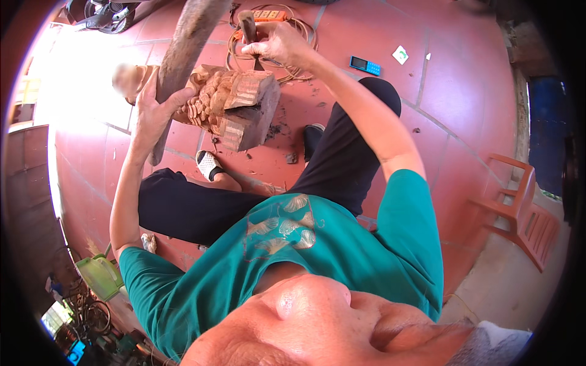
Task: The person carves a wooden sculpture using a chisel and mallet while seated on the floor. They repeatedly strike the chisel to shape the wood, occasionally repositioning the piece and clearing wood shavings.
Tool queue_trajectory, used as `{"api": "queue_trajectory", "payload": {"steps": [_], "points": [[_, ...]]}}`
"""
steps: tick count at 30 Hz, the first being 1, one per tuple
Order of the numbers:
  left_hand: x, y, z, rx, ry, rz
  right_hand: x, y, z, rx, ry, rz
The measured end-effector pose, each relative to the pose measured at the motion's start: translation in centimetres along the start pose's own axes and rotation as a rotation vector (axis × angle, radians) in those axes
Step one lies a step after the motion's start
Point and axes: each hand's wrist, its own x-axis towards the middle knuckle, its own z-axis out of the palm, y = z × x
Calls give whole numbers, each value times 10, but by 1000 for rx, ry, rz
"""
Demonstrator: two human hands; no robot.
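The carved wooden figure (210, 100) lies on its side on the red tiled floor (452, 67) beyond the person's feet, its long axis running across the view from a narrow end at the left to a blocky base at the right, slightly lower in the picture. The relation that matters is at that base: the right hand (276, 45) is just above it, fingers wrapped around a chisel (248, 27) that stands nearly upright, handle up, blade directed down at the base's far edge. The left hand (151, 113) is nearer the narrow end, thumb and fingers closed around a thick wooden club (183, 52), which slants over the figure, to the left of the chisel and apart from it. The top of the club is cut off by the upper edge, and its shaft hides a strip of the carving. The narrow end is blurred, so its form cannot be made out. The chisel's very tip is hard to make out; whether it bites into the wood or only rests there cannot be told, nor whether the left hand touches the figure. The right hand partly covers an orange power strip (270, 14) behind it.
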Motion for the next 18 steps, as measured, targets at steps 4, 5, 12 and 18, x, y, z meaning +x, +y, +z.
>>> {"api": "queue_trajectory", "payload": {"steps": [4,5,12,18], "points": [[4,2,-4,-212,-33,-205,26,-12,-18,-118,-86,-5],[6,7,-3,-263,-50,-233,29,-10,-20,-194,-90,-20],[34,15,12,-414,-68,-354,41,4,-18,-226,-150,9],[53,4,18,-331,-102,-386,51,28,-20,-148,-161,52]]}}
